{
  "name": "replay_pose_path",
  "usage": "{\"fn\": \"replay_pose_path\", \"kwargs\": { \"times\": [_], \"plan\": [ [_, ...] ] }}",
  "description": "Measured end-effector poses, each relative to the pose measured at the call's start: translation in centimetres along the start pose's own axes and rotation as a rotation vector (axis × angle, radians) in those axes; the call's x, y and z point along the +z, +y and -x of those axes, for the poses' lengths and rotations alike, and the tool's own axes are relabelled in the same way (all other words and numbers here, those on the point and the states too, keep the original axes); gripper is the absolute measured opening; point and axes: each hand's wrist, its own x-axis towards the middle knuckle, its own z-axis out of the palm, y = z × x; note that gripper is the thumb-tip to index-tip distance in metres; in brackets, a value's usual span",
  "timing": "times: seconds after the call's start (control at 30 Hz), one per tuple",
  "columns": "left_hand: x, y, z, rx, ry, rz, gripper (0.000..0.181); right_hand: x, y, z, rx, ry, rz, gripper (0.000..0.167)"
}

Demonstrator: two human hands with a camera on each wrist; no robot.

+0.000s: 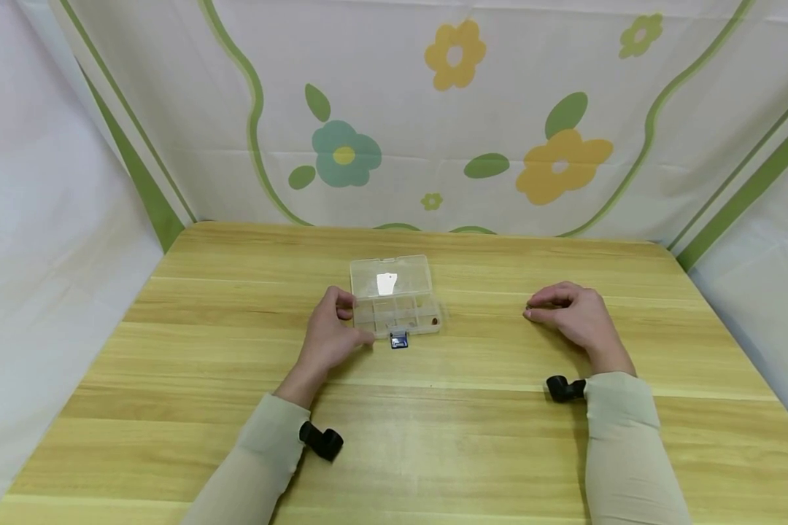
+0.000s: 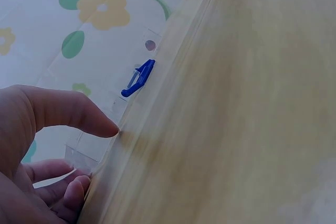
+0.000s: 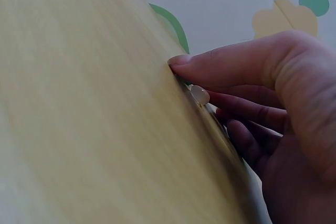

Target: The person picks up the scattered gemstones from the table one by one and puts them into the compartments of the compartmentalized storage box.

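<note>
One clear box (image 1: 400, 277), one table (image 1: 446, 445), two sleeves (image 1: 252, 459) (image 1: 630, 459), two wrist cameras (image 1: 323, 442) (image 1: 562, 389)

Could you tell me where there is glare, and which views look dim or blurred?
Head view: bright, with white glare on the open lid of the clear box; left wrist view: dimmer, the table smeared and soft, the blue latch sharper; right wrist view: also dim, table grain blurred.

Wood-grain tbl (image 1: 446, 445) w/ open clear divided box (image 1: 405, 309) twd far edge
</note>
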Motion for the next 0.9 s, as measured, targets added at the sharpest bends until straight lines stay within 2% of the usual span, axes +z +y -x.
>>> {"fn": "replay_pose_path", "kwargs": {
  "times": [0.5,0.9],
  "plan": [
    [0.05,-0.06,0.04,-0.001,0.001,0.004,0.069,0.17,0.09,-0.15,-0.003,0.005,-0.004,0.034],
    [0.01,-0.04,0.01,0.000,0.002,-0.001,0.070,0.14,-0.07,-0.15,0.010,0.005,-0.002,0.039]
  ]
}}
